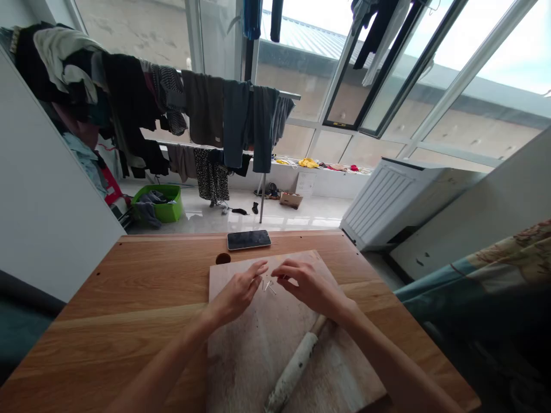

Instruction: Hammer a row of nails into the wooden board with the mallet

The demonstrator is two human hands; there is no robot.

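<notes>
thin, straight, silvery nail-like pieces lying at angles on far part of flat pale wooden board; left hand loosely curled, just left; right hand bent-fingered, just right; cannot tell if either grips anything

Left hand and right hand flank thin pieces on a board.

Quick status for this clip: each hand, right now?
Left hand: loosely curled beside the thin, silvery, nail-like pieces; any grip cannot be told.
Right hand: curled above the pale, flat wooden board; whether it holds anything cannot be told.
</notes>
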